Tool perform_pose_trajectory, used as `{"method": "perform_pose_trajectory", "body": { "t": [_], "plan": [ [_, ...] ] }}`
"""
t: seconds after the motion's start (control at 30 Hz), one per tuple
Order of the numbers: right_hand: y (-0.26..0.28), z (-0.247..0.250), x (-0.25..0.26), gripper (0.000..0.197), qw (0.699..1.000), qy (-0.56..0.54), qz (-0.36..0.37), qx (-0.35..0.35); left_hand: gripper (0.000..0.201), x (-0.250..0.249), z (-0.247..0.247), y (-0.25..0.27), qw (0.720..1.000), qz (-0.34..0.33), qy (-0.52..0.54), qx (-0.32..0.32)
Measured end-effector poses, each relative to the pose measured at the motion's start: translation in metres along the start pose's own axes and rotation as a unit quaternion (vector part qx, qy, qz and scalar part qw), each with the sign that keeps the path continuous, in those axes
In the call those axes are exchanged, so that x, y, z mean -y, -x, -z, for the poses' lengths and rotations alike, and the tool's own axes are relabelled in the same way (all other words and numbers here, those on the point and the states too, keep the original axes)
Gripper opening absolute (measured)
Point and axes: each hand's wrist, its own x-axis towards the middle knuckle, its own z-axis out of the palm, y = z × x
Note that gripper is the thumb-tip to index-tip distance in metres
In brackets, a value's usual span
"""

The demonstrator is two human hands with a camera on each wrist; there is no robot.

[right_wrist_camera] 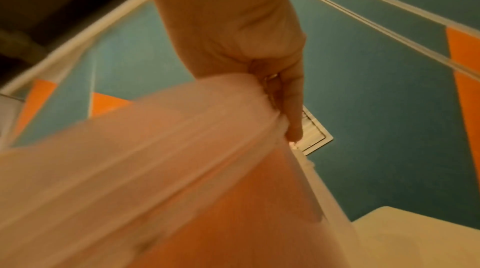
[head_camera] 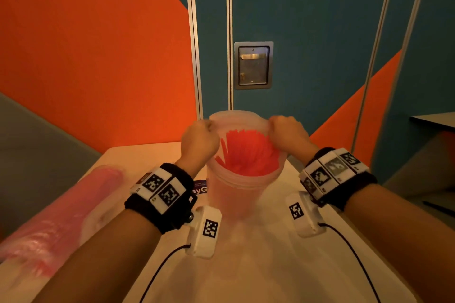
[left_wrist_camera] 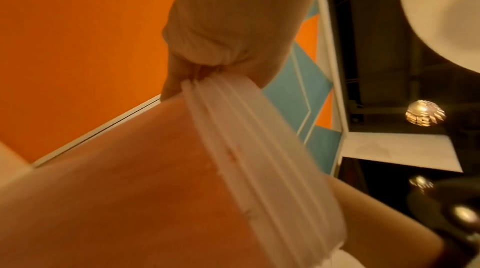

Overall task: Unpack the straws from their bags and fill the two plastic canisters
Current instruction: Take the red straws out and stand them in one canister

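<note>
A translucent plastic canister (head_camera: 236,199) stands on the table's middle, its mouth tipped toward me and blurred. Red straws (head_camera: 248,152) fill its inside. My left hand (head_camera: 205,130) grips the rim on the left side, and my right hand (head_camera: 275,126) grips the rim on the right. In the left wrist view the left hand (left_wrist_camera: 200,73) pinches the ribbed rim of the canister (left_wrist_camera: 233,132). The right wrist view has the right hand (right_wrist_camera: 278,91) curled over the canister (right_wrist_camera: 182,132) rim. A clear bag of pink straws (head_camera: 56,219) lies at the table's left edge.
The pale table (head_camera: 270,273) ends close to an orange and teal wall with a recessed metal handle (head_camera: 253,65). A dark printed label (head_camera: 200,188) lies beside the canister's left. Another tabletop (head_camera: 433,119) shows at the far right. Grey seating flanks both sides.
</note>
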Motion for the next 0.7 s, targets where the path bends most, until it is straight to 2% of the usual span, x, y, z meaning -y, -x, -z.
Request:
{"method": "perform_pose_trajectory", "body": {
  "t": [0.07, 0.17, 0.23, 0.33, 0.4, 0.43, 0.5, 0.53, 0.57, 0.63, 0.67, 0.7],
  "plan": [
    [0.009, 0.002, 0.003, 0.025, 0.999, -0.007, 0.016, -0.035, 0.030, 0.000, 0.007, 0.010, 0.995, -0.070, -0.044, -0.047],
    [0.022, -0.009, 0.007, 0.027, 0.998, 0.020, 0.038, 0.043, 0.033, 0.017, 0.003, 0.024, 0.988, -0.119, -0.092, -0.023],
    [0.026, -0.013, 0.011, 0.031, 0.997, 0.038, 0.032, 0.056, 0.034, 0.029, 0.000, 0.026, 0.985, -0.135, -0.102, -0.016],
    [0.031, -0.008, 0.027, 0.032, 0.995, 0.039, 0.064, -0.059, 0.033, 0.030, -0.001, 0.025, 0.984, -0.152, -0.089, -0.015],
    [0.033, -0.005, 0.041, 0.029, 0.980, 0.010, 0.151, -0.131, 0.033, 0.027, -0.004, 0.024, 0.984, -0.155, -0.086, -0.011],
    [0.034, -0.005, 0.047, 0.026, 0.971, -0.020, 0.200, -0.129, 0.033, 0.026, -0.005, 0.024, 0.984, -0.156, -0.084, -0.010],
    [0.033, -0.016, 0.052, 0.024, 0.963, -0.035, 0.259, -0.069, 0.034, 0.026, -0.006, 0.022, 0.984, -0.160, -0.080, -0.012],
    [0.032, -0.024, 0.052, 0.031, 0.965, -0.002, 0.262, -0.010, 0.035, 0.027, -0.006, 0.021, 0.984, -0.159, -0.084, -0.013],
    [0.031, -0.032, 0.051, 0.039, 0.964, 0.037, 0.254, 0.073, 0.035, 0.028, -0.005, 0.020, 0.984, -0.155, -0.088, -0.012],
    [0.032, -0.040, 0.048, 0.046, 0.940, 0.051, 0.214, 0.262, 0.035, 0.031, -0.004, 0.018, 0.986, -0.143, -0.088, -0.009],
    [0.032, -0.038, 0.049, 0.044, 0.928, 0.032, 0.198, 0.314, 0.035, 0.032, -0.003, 0.017, 0.986, -0.142, -0.086, -0.008],
    [0.031, -0.034, 0.050, 0.040, 0.925, 0.006, 0.200, 0.324, 0.034, 0.033, -0.002, 0.017, 0.986, -0.142, -0.087, -0.008]
  ]
}}
